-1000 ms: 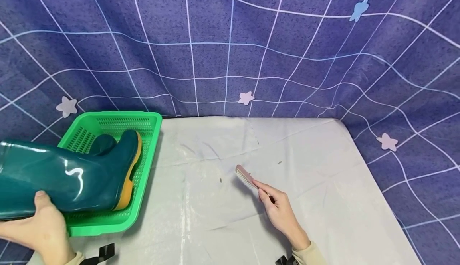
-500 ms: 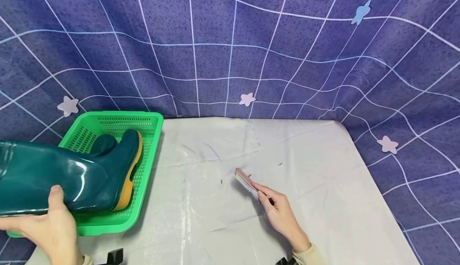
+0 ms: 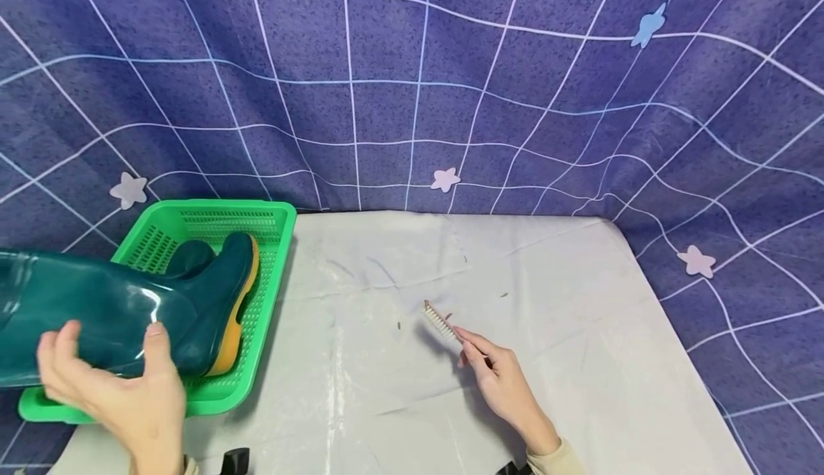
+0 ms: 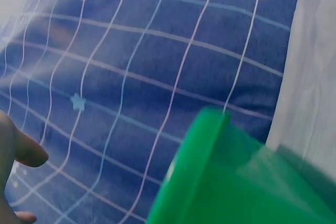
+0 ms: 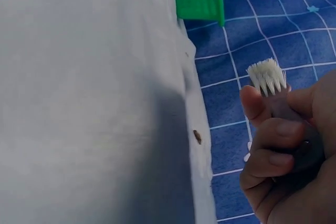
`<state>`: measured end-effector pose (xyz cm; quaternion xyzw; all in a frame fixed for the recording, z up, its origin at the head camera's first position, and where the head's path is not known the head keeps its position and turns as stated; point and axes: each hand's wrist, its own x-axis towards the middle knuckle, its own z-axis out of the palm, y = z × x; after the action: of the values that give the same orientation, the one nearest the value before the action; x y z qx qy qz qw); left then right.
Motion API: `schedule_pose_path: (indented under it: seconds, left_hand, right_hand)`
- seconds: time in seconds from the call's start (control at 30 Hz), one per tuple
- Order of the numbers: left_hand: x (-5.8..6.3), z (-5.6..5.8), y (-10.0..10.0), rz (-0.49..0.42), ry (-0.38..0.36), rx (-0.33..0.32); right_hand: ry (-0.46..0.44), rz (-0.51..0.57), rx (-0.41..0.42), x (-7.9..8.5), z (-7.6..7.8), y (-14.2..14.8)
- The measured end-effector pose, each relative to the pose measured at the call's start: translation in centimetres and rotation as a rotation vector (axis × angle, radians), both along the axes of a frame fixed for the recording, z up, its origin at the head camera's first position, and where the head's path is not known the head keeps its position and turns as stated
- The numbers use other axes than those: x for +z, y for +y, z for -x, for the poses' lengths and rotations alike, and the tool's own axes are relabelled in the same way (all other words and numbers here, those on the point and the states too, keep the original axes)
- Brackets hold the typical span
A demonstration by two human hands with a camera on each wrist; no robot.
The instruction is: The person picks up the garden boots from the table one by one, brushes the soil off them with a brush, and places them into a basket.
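Observation:
A glossy dark-green rubber boot (image 3: 96, 296) with a yellow sole lies on its side, its foot in the green plastic basket (image 3: 273, 310) and its shaft reaching out past the left side. Over the near side of the shaft is my left hand (image 3: 144, 393), thumb and fingers spread apart with nothing gripped. In the left wrist view, fingertips (image 4: 31, 150) show at the left edge, away from the basket wall. My right hand (image 3: 505, 382) grips the handle of a small scrubbing brush (image 3: 440, 322); its white bristles (image 5: 269, 77) stick out past the fingers in the right wrist view.
Behind the boot, another dark-green rounded shape (image 3: 190, 257) sits in the basket. Several small brown bits, such as one speck (image 3: 504, 295), lie on the white sheet (image 3: 360, 389). A blue grid-patterned curtain (image 3: 386, 117) hangs around the back and sides.
My left hand has slid right along the boot, from mid-shaft toward the ankle, and its fingers have come off and spread. The boot stays in the basket; the right hand and brush barely shift.

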<state>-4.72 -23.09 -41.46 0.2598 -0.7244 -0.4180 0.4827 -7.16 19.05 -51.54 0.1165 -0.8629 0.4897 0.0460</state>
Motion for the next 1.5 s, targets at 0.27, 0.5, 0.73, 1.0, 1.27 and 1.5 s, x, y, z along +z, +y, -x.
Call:
schedule_pose_path:
  seconds: [0.27,0.5,0.73,1.0,1.27,1.5]
  left_hand:
    - [-0.2,0.3,4.0,0.025,0.077,-0.196]
    - [-1.2,-0.3,6.5,0.092,0.002,-0.394]
    - [-2.7,-0.7,8.5,0.177,0.004,-0.513]
    - [-5.1,-0.6,9.9,0.321,0.07,-0.633]
    - [-6.0,-0.3,9.6,0.333,0.118,-0.652]
    - [-6.6,-0.2,9.9,0.361,0.098,-0.697]
  right_hand:
    - [0.048,-0.087,0.001,1.2,-0.3,0.7]
    - [0.057,-0.11,-0.075,2.1,-0.4,1.0]
    - [-0.068,-0.061,-0.24,2.5,-0.8,2.3]
    - [-0.19,-0.059,-0.426,1.9,-1.6,5.4]
    - [-0.384,-0.14,-0.53,0.7,-2.7,9.1]
    - [-0.453,-0.217,-0.541,0.2,-2.5,10.2]
